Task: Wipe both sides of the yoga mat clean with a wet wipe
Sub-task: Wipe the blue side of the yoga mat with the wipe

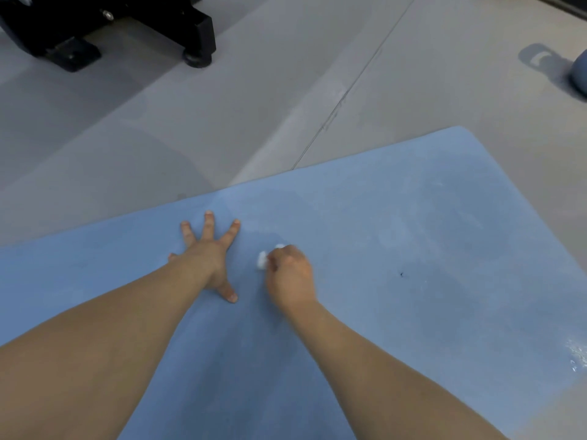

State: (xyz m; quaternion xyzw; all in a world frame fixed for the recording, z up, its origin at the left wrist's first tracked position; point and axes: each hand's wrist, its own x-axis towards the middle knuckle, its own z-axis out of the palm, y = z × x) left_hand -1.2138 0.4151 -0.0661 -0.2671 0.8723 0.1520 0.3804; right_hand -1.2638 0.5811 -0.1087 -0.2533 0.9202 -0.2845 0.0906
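Fingers, right: curled tight around a small white wet wipe [261, 260], which pokes out past the knuckles on the side toward the other hand and at the fingertips.
Fingers, left: spread wide and straight, lying flat against the yoga mat [397, 236], thumb pointing back toward the person.
Right hand [290, 276]: knuckles up, holding the balled wipe down on the mat just beside the left hand.
Left hand [208, 258]: palm down on the mat, near its far long edge, gripping nothing.
Arms: both bare forearms reach forward from the lower edge of the view, the two hands close together but apart.
Yoga mat: blue, spread flat on the floor [158, 138], running across the view at a slant, with one rounded corner at the upper right.
Mat marks: pale, chalky smears across the right half, darker round patches among them, one tiny dark speck [401, 274] to the right of the right hand, and a shiny wet-looking patch [576, 355] at the right edge.
Floor: grey, with a thin seam running diagonally away from the mat's far edge.
Behind, left: a black machine base [127, 23] with a round foot, standing on the floor well apart from the mat.
Behind, right: part of a rounded blue-grey object [579, 74] at the frame edge, casting a shadow; I cannot tell what it is.
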